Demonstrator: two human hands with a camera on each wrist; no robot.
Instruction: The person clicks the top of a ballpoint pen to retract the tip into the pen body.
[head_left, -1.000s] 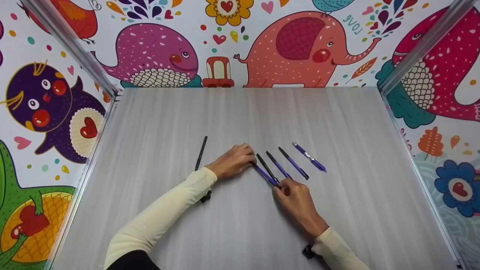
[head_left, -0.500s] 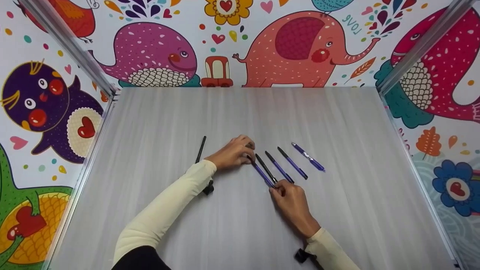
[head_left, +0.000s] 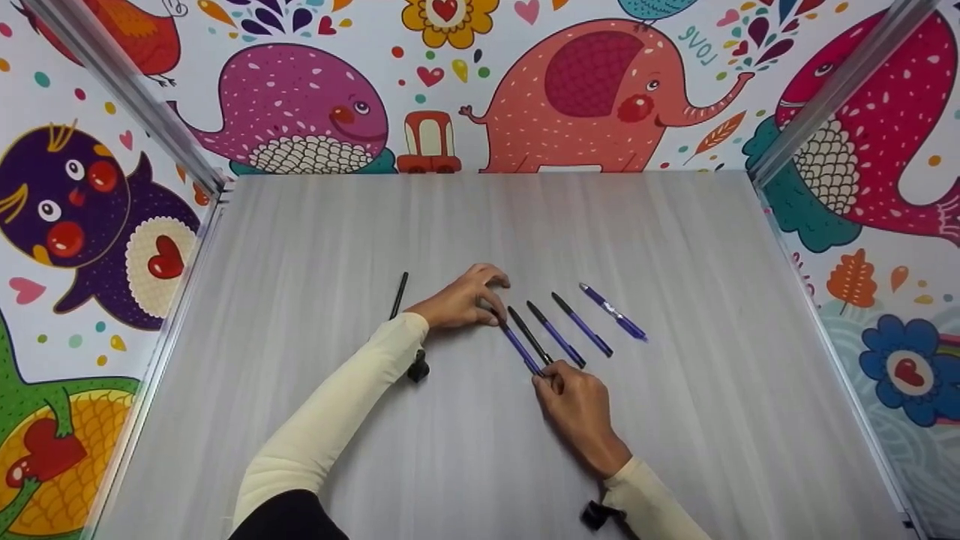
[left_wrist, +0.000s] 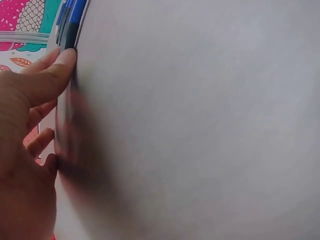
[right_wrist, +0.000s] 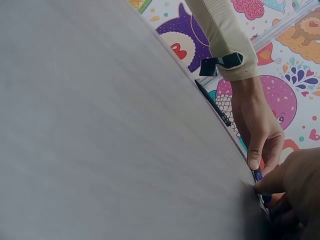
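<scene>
Both hands are on a slim blue pen with a dark upper end, lying slanted on the table. My left hand pinches its far, dark end between thumb and fingers, while other fingers stand spread above. At the near end, the thumb and fingertips of my right hand pinch it. Close beside it on the right is a black pen, its lower end near the right fingertips. Further right, two blue pens with black ends, one nearer and one farther, lie at a similar slant. In the left wrist view, the thumb presses the dark part of the pen.
A blue-and-clear click pen ends the row at the right. Another black pen lies apart at the left, partly behind the left wrist. Printed panels and metal rails border the grey table.
The held pen has shifted slightly left and swung nearly parallel to the row. My left hand has moved a little away from me, its upper fingers spreading; my right hand moved slightly left.
</scene>
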